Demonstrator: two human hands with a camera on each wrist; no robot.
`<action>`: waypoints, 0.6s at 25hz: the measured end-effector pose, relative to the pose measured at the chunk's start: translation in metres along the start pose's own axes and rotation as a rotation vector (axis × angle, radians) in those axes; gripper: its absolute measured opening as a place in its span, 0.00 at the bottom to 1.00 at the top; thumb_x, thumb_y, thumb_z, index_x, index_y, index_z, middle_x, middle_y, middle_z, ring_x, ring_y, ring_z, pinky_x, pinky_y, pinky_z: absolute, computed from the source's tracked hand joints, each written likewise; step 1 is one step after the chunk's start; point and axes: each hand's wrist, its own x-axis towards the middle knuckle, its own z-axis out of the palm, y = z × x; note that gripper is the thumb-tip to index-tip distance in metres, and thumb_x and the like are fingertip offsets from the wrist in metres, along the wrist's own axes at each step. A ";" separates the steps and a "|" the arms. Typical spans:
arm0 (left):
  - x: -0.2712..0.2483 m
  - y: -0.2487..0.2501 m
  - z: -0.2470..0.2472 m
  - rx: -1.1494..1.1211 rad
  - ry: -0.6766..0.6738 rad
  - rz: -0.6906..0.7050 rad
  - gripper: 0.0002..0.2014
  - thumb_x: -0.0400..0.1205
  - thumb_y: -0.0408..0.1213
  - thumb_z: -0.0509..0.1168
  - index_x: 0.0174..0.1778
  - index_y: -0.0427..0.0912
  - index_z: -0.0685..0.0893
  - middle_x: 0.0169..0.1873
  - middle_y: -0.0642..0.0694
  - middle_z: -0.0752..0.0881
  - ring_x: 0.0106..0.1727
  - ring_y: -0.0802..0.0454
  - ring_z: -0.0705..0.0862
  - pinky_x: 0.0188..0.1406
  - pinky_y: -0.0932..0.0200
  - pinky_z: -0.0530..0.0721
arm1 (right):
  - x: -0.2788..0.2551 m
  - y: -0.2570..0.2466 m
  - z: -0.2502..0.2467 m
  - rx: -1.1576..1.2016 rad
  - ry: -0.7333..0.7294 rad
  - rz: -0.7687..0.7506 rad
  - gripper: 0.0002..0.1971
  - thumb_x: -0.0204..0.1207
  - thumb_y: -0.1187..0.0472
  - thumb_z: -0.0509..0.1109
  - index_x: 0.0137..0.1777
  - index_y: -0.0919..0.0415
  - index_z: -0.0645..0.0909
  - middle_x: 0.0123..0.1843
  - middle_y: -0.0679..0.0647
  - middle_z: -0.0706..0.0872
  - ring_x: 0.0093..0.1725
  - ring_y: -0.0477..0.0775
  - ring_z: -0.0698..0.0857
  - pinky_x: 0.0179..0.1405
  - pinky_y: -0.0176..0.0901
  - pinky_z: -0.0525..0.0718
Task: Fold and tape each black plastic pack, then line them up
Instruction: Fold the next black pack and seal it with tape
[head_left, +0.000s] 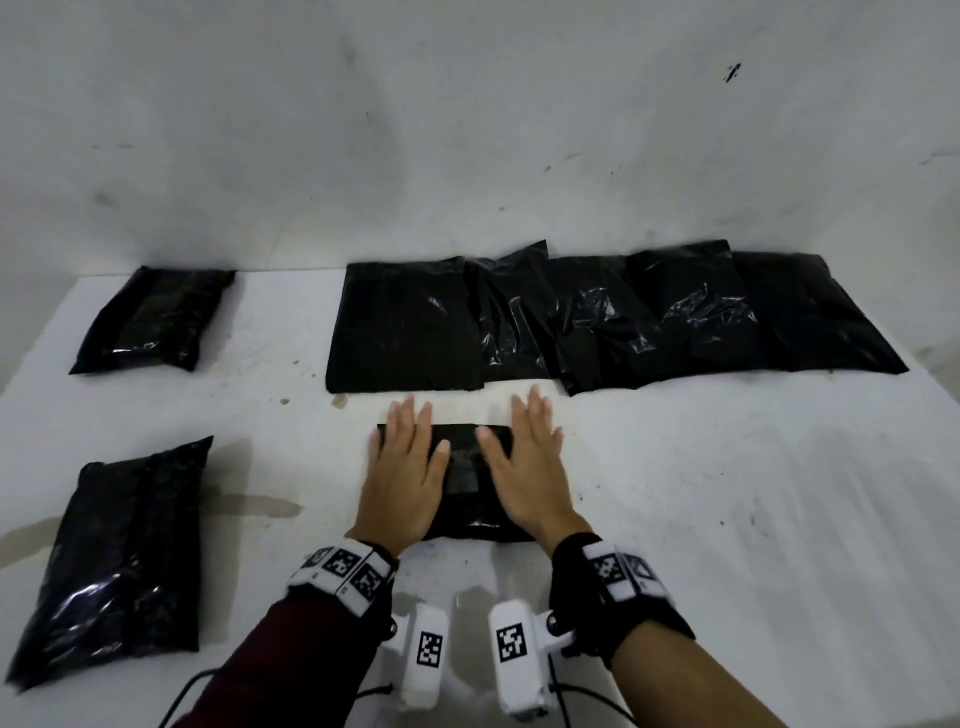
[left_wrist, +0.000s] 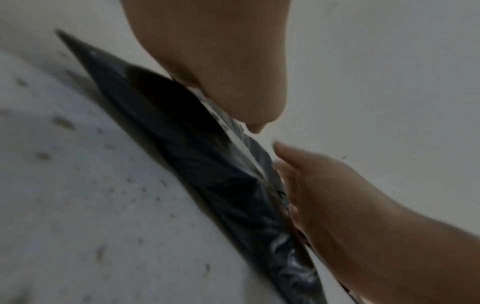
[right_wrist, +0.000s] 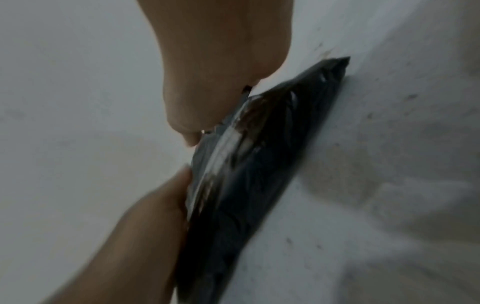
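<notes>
A folded black pack (head_left: 464, 512) lies on the white table (head_left: 727, 493) in front of me, with a strip of clear tape (head_left: 464, 467) across its top. My left hand (head_left: 402, 467) and right hand (head_left: 524, 462) both press flat on it with straight fingers, one on each side of the tape. In the left wrist view the left hand (left_wrist: 221, 72) rests on the pack (left_wrist: 207, 164), and the right hand (left_wrist: 350, 205) lies opposite. The right wrist view shows the right hand (right_wrist: 215, 72) on the pack (right_wrist: 259, 174), facing the left hand (right_wrist: 135, 236).
Several flat, overlapping black packs (head_left: 597, 322) lie in a row along the back of the table against the wall. Two folded packs sit at the left, one far (head_left: 156, 317) and one near (head_left: 124, 561). Bare table surface shows to the right of my hands.
</notes>
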 end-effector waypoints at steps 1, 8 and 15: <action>0.002 0.002 0.004 0.052 -0.004 0.067 0.38 0.77 0.59 0.29 0.82 0.46 0.50 0.83 0.48 0.45 0.80 0.57 0.37 0.77 0.54 0.36 | 0.000 0.000 0.006 -0.103 -0.027 -0.070 0.36 0.81 0.38 0.45 0.84 0.57 0.44 0.84 0.49 0.36 0.81 0.45 0.31 0.78 0.48 0.31; 0.011 -0.008 0.009 -0.117 -0.043 0.099 0.28 0.85 0.55 0.43 0.81 0.48 0.54 0.80 0.55 0.46 0.78 0.62 0.38 0.76 0.59 0.35 | 0.005 0.007 0.019 -0.178 0.010 -0.155 0.37 0.77 0.42 0.28 0.83 0.55 0.52 0.85 0.49 0.46 0.78 0.40 0.33 0.76 0.44 0.29; 0.006 -0.007 0.009 -0.179 0.305 -0.136 0.19 0.87 0.32 0.53 0.74 0.32 0.70 0.78 0.38 0.64 0.81 0.41 0.55 0.79 0.46 0.58 | 0.008 0.007 0.006 0.145 -0.001 -0.070 0.23 0.87 0.58 0.52 0.81 0.59 0.59 0.85 0.50 0.49 0.83 0.47 0.41 0.77 0.40 0.32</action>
